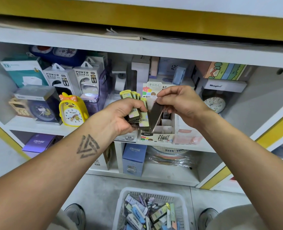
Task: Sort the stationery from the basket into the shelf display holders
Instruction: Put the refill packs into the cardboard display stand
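Observation:
My left hand [120, 117] grips a fanned stack of flat yellow-and-dark lead cases [138, 112] in front of the middle shelf. My right hand [180, 103] pinches the top end of one dark case [155, 116], tilted, its lower end touching the stack and hanging just over the white cardboard display holder [164, 130] marked 0.7 and 100. The holder's front compartments look partly open. On the floor between my feet stands the white plastic basket [182, 211], filled with several pastel and dark stationery packs [137, 213].
A yellow chick alarm clock [72, 110] and power bank boxes [86, 80] stand left of my hands. A round clock [214, 103] is at the right. A pink box [187, 136] adjoins the holder. Blue Cruhre boxes [134, 158] sit on the lower shelf.

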